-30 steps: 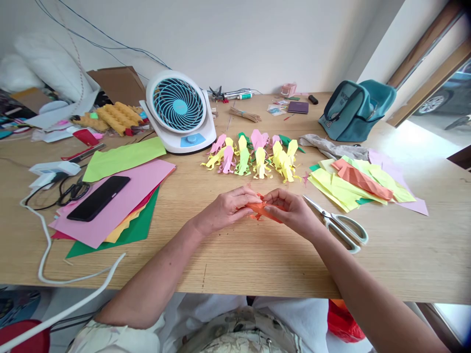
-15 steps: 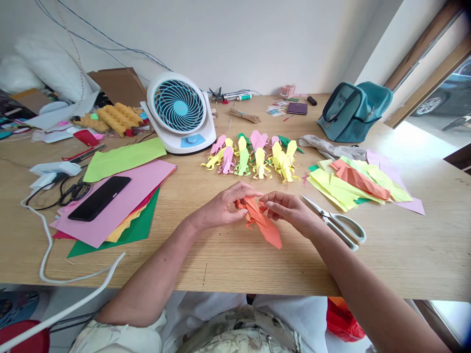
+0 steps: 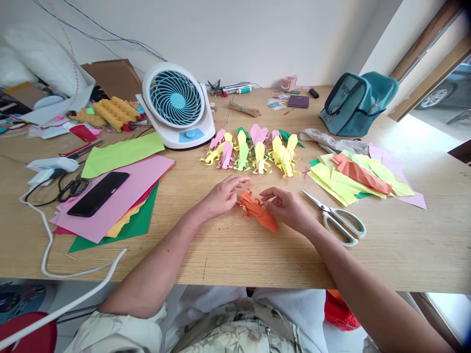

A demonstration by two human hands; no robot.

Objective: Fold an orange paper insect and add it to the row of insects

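An orange folded-paper figure [image 3: 258, 212] with small cut legs lies on the wooden table in front of me, slanting down to the right. My left hand [image 3: 221, 198] is open at its upper left, fingers stretched out and thumb close to the figure's end. On the other side, my right hand [image 3: 285, 208] has loosely bent fingers, apart from each other, along the figure's right edge; whether a fingertip touches it is hard to see. Beyond both hands stand several similar paper figures [image 3: 259, 157] in yellow, pink and green. Scissors [image 3: 340, 220] lie partly open right of my right hand.
Paper scraps [image 3: 334, 184] lie at the right, before a teal bag [image 3: 353, 108]. A fan [image 3: 189, 136] stands back left. Coloured sheets [image 3: 143, 171] with a black phone [image 3: 99, 193] lie left, near a white cable [image 3: 46, 245]. The table's front edge is close to me.
My hands have drawn apart slightly, and my left fingers have come off the orange paper figure. The figure has turned flatter and now rests on the table.
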